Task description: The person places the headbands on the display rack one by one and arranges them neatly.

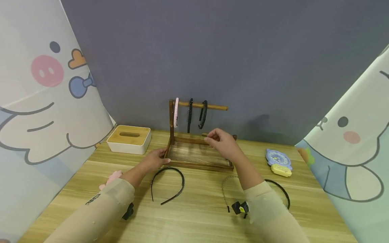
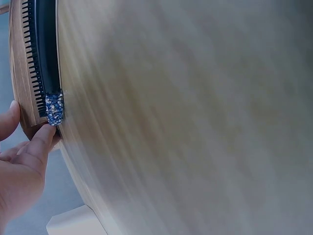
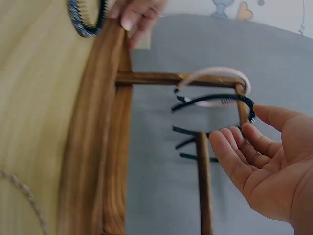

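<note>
My left hand (image 1: 153,160) grips the left front corner of a wooden rack (image 1: 194,165), thumb on one side and fingers on the other in the left wrist view. Over the rack's right part hovers my right hand (image 1: 224,143), fingers loosely bent with nothing between them, close to a lower wooden bar (image 1: 205,134). Hanging from the upper bar (image 1: 217,107) are a pink headband (image 1: 176,113), a black headband (image 1: 189,114) and a dark toothed headband (image 1: 203,114). A dark headband with a glittery blue tip (image 2: 55,108) lies before the rack.
A white tissue box (image 1: 129,147) with a wooden lid stands left. Toward the right front lie a thin brown headband (image 1: 223,192) and a black headband (image 1: 282,189), partly behind my right arm. A blue round case (image 1: 278,158), a yellow case (image 1: 281,170) and a pink item (image 1: 113,177) also rest there.
</note>
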The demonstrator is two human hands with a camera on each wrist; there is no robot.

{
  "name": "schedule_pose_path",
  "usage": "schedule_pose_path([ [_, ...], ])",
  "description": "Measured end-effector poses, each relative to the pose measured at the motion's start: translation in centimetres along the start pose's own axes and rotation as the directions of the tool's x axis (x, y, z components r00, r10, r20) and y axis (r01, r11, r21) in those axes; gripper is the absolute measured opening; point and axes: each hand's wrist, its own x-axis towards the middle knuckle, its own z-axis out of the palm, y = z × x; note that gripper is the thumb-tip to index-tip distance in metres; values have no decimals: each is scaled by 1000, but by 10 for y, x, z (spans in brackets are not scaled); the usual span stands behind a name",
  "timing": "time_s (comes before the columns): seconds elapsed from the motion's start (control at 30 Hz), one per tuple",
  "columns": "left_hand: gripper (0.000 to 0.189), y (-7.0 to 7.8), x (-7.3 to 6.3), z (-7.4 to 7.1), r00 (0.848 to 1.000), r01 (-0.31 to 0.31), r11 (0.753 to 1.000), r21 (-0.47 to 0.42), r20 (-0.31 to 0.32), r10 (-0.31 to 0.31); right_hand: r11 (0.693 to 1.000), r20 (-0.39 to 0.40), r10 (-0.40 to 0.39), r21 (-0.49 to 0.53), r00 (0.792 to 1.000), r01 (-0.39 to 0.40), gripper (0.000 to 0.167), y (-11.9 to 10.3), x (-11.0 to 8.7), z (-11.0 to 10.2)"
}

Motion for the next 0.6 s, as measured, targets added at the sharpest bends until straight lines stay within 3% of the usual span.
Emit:
schedule_pose_path([
  [0.23, 68, 0, 1, 0, 1000, 7, 1000, 7, 0, -7, 999, 145, 17, -51, 989, -9, 29, 6, -4, 35],
  [0.33, 69, 0, 0, 0, 1000, 14, 1000, 3, 3, -14, 993, 213, 18, -122, 977, 9, 26, 9, -5, 53],
  [0.43, 69, 1, -1, 0, 1000, 18, 1000, 3, 6, -18, 976, 273, 6, -213, 962, 54, 23, 12, -6, 71],
  [0.6, 69, 1, -1, -1, 1000, 19, 1000, 15, 8, -19, 920, 323, -27, -363, 946, 150, 22, 17, -5, 94],
])
